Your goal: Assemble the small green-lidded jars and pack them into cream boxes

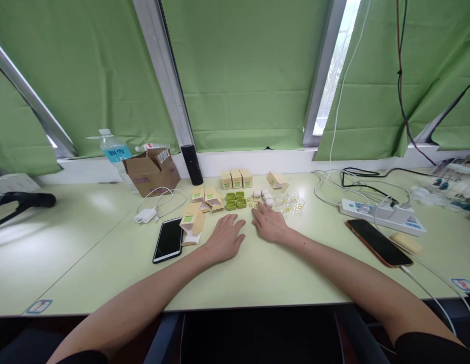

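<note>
My left hand [224, 237] lies flat on the pale table, fingers apart and holding nothing. To its right, my right hand [270, 222] rests palm down with its fingers spread, the tips close to some small yellow pieces [252, 202]. Just beyond the hands are several green square cups [235, 201] in a block. Pale pink cylinders [264, 195] lie to the right of them, beside clear plastic cups [290, 202] with yellow marks. An opened small cardboard box [192, 220] stands left of my left hand, with more opened boxes [208, 198] behind it.
Three closed small boxes [237, 179] stand at the back, near another opened box [277, 180]. On the left are a phone [169, 240], a charger [145, 216], a carton [152, 173] and a black cylinder [191, 165]. A power strip [382, 216] and another phone [379, 242] with cables occupy the right.
</note>
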Motion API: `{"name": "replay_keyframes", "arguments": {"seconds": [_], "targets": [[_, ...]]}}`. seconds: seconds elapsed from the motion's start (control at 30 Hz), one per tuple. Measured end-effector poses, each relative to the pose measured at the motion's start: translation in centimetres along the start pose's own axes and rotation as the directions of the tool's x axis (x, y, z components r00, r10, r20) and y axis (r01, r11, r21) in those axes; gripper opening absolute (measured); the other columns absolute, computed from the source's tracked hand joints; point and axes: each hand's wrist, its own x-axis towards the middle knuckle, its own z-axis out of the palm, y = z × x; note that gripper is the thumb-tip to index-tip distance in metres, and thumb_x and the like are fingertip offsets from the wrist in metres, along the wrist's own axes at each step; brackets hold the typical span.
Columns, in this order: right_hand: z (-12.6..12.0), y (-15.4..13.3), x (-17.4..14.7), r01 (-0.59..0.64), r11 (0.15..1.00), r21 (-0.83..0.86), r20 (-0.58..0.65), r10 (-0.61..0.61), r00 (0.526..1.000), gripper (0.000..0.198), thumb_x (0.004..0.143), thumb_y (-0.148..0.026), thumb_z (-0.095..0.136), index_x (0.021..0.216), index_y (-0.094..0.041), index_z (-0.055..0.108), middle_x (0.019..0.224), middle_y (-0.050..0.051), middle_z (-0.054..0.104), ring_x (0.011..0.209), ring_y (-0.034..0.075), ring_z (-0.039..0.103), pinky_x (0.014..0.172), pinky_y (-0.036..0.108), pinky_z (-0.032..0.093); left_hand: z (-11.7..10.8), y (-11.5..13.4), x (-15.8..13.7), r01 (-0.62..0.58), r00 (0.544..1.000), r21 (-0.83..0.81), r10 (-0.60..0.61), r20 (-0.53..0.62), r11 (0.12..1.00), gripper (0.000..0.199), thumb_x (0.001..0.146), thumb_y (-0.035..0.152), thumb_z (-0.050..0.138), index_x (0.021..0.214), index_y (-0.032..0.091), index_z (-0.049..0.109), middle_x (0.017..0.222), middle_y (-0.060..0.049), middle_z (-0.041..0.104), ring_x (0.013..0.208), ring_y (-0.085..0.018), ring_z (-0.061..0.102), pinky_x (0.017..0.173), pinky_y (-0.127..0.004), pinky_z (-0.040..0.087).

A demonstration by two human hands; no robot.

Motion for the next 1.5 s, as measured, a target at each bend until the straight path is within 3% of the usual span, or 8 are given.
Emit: {"name": "replay_keyframes", "arguments": {"seconds": [0.23,0.4,0.67,0.9,1.0,1.13,1.33,1.5], "targets": [[0.0,-0.2,-0.1,-0.003,1.0,0.012,0.005,0.003,1.0,0.036,0.106,-0.035,0.034,0.133,-0.018,0.051,0.145,0.017,0.053,0.12,0.031,0.056,0.086,0.041,0.052,-2.9,-0.9,2.5,0.069,0.998,0.314,-0.063,-0.028,0.947,0.045,0.094,0.026,0.056,0.14,0.023,0.059,0.134,-0.019,0.059,0.133,-0.041,0.045,0.115,-0.058,0.027],[0.0,-0.3,-0.1,-0.009,1.0,0.029,0.002,0.009,1.0,0.035,0.106,-0.035,0.037,0.133,-0.017,0.05,0.142,0.016,0.054,0.121,0.031,0.056,0.087,0.042,0.051,-2.0,-2.2,4.9,0.045,0.995,0.441,-0.08,0.063,0.896,0.034,0.096,0.026,0.056,0.128,0.023,0.068,0.118,-0.02,0.067,0.13,-0.043,0.047,0.114,-0.061,0.022],[0.3,-0.2,0.2,-0.023,0.999,0.037,-0.009,0.023,1.0,0.04,0.106,-0.038,0.037,0.139,-0.017,0.048,0.143,0.018,0.053,0.126,0.033,0.054,0.09,0.043,0.051,0.0,-3.5,6.3,0.081,0.996,0.308,-0.084,-0.003,0.948,0.031,0.097,0.04,0.055,0.11,0.019,0.072,0.113,-0.021,0.071,0.129,-0.045,0.048,0.113,-0.064,0.021],[0.3,-0.3,0.0,-0.039,0.995,0.094,-0.053,0.044,0.998,0.037,0.104,-0.037,0.044,0.132,-0.016,0.053,0.137,0.018,0.058,0.123,0.033,0.057,0.086,0.041,0.053,-2.1,-2.1,4.1,0.019,0.987,0.329,0.035,-0.158,0.944,0.018,0.096,0.032,0.058,0.105,0.02,0.068,0.107,-0.017,0.064,0.117,-0.04,0.051,0.103,-0.058,0.037],[0.5,0.0,-0.2,-0.031,0.99,0.14,-0.097,0.045,0.994,0.038,0.102,-0.032,0.049,0.136,-0.018,0.052,0.142,0.017,0.056,0.121,0.031,0.06,0.084,0.039,0.053,-3.2,-1.4,3.0,-0.024,0.972,0.209,0.071,-0.222,0.978,0.013,0.097,0.031,0.057,0.105,0.021,0.063,0.11,-0.015,0.059,0.111,-0.036,0.053,0.095,-0.052,0.044],[0.8,0.6,-0.4,-0.019,0.981,0.193,-0.157,0.051,0.986,0.044,0.099,-0.025,0.051,0.143,-0.019,0.05,0.145,0.015,0.057,0.116,0.028,0.064,0.082,0.036,0.053,-2.7,-1.2,2.1,-0.087,0.945,-0.182,0.023,-0.327,0.979,0.006,0.101,0.027,0.049,0.098,0.022,0.05,0.111,-0.01,0.057,0.106,-0.028,0.055,0.09,-0.043,0.047],[1.5,1.6,-0.3,0.029,0.956,0.293,-0.276,0.055,0.96,0.036,0.096,-0.016,0.055,0.13,-0.022,0.06,0.133,0.01,0.066,0.101,0.024,0.069,0.079,0.034,0.052,0.2,-1.7,2.5,-0.056,0.911,-0.762,-0.279,-0.304,0.645,0.021,0.103,0.033,0.046,0.09,0.025,0.033,0.095,-0.001,0.048,0.09,-0.018,0.056,0.082,-0.034,0.049],[2.0,2.2,0.1,0.078,0.879,0.471,-0.382,0.123,0.916,0.018,0.093,-0.017,0.055,0.108,-0.022,0.066,0.111,0.006,0.073,0.074,0.017,0.065,0.077,0.034,0.052,1.1,-1.3,2.5,-0.053,0.923,-0.858,-0.303,-0.237,0.511,0.03,0.092,0.023,0.062,0.106,0.026,0.036,0.121,-0.006,0.053,0.106,-0.017,0.059,0.092,-0.035,0.051]]}}
